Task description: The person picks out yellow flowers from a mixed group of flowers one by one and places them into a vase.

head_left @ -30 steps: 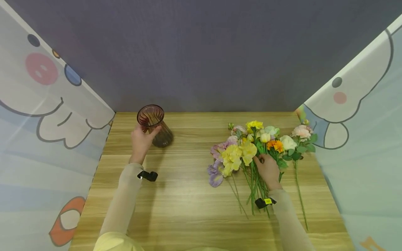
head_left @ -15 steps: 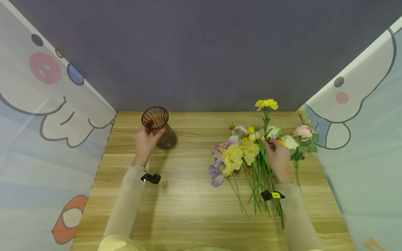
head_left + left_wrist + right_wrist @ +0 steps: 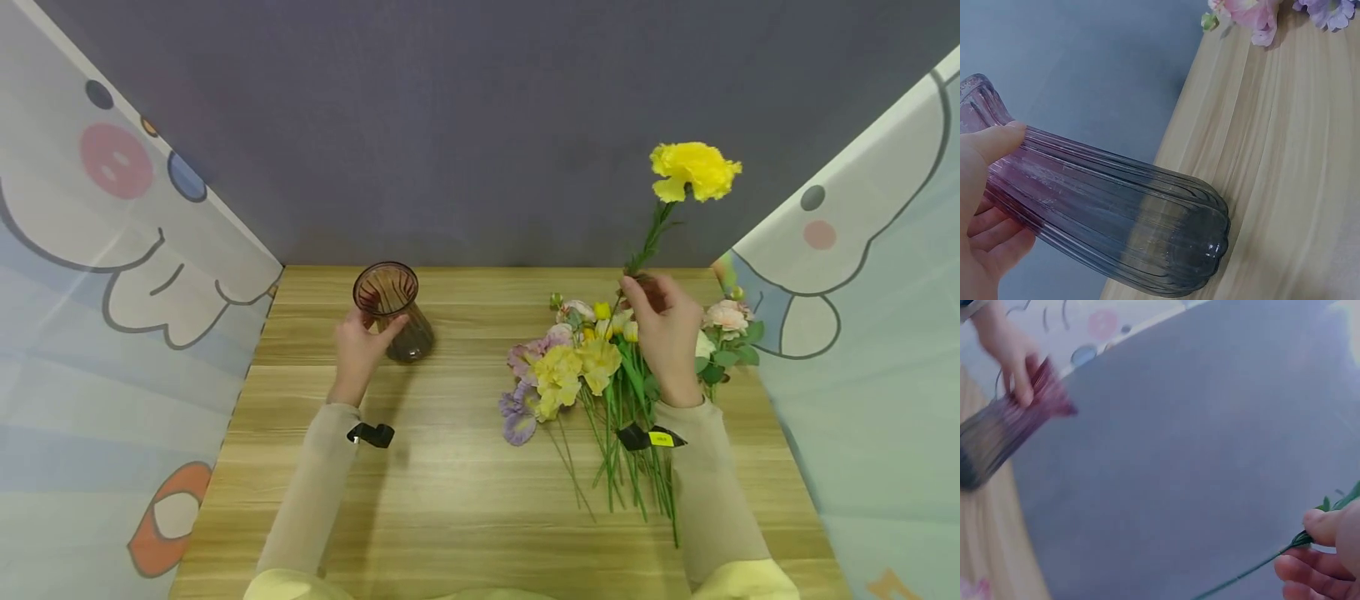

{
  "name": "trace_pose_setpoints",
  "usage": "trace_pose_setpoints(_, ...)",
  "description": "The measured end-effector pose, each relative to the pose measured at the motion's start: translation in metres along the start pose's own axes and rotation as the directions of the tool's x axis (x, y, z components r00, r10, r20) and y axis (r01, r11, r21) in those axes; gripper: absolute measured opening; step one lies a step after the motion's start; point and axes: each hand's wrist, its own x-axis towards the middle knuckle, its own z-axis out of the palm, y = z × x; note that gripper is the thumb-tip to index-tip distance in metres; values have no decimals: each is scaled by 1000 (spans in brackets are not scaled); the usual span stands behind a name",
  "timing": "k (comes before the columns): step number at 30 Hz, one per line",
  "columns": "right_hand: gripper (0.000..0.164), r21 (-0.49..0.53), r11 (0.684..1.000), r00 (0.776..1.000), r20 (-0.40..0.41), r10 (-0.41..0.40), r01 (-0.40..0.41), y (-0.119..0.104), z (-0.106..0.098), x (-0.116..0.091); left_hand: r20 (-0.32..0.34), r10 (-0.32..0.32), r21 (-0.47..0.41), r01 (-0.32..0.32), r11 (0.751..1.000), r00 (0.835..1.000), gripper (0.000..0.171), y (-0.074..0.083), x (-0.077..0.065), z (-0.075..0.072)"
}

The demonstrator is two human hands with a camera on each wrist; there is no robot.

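Note:
A ribbed glass vase (image 3: 409,333), purple at the flared rim and grey toward the base, stands at the left of the table. My left hand (image 3: 362,350) grips it just under the rim, thumb on one side and fingers on the other, as the left wrist view shows. Above the pile of flowers, my right hand (image 3: 667,333) pinches the green stem (image 3: 1247,572) of a yellow carnation (image 3: 696,171). The bloom is raised well over the table, before the grey wall. In the right wrist view the stem slants down to the left from my thumb and fingers.
Beneath my right hand lies a pile of artificial flowers: yellow irises (image 3: 558,375), a purple iris (image 3: 519,417), yellow tulips and others, stems toward me. A pale pink rose (image 3: 727,317) lies at the right. A grey wall (image 3: 480,133) borders the wooden table's (image 3: 465,492) far edge.
My right hand has drawn the yellow carnation up out of the pile and raised it. In the head view, the left hand and vase appear slightly farther right and lower.

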Motion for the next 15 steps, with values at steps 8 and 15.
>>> trace_pose_setpoints(8,15,415,901,992,-69,-109,128,-42,30,27,14,-4,0,4,1000,1000,58,8,-5,3)
trace_pose_setpoints(15,20,625,752,977,-161,-142,212,-56,67,49,28,-10,-6,10,1000,1000,59,12,-10,9)
